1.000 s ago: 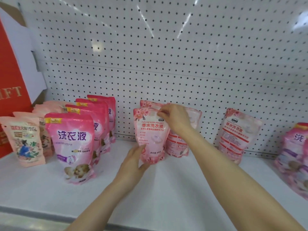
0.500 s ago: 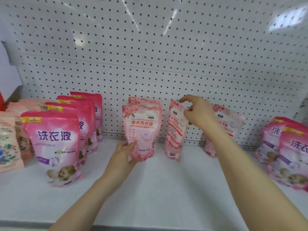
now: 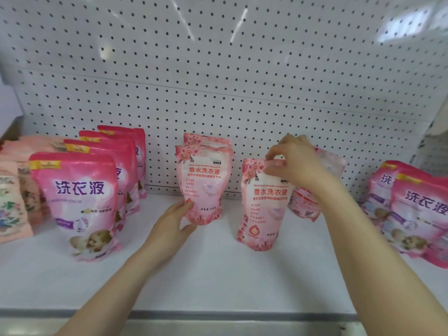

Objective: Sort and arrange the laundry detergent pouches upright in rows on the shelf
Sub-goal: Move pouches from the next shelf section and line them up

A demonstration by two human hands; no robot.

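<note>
A light pink floral pouch [image 3: 263,207] stands upright on the white shelf [image 3: 218,275], front label facing me; my right hand [image 3: 295,163] pinches its top edge. My left hand [image 3: 173,221] holds the lower left of another floral pouch [image 3: 204,183], which stands in front of a matching one [image 3: 206,139] near the pegboard. A further floral pouch [image 3: 312,204] leans against the back wall behind my right hand, mostly hidden.
A row of bright pink pouches [image 3: 77,202] runs front to back on the left, with peach floral pouches [image 3: 12,204] beside them. More bright pink pouches [image 3: 417,214] stand at the right. White pegboard [image 3: 218,69] backs the shelf; its front edge [image 3: 194,314] is near me.
My right hand has taken the side-turned floral pouch, turned it to face front and brought it forward and right of the pair. My left hand stayed on the front pouch.
</note>
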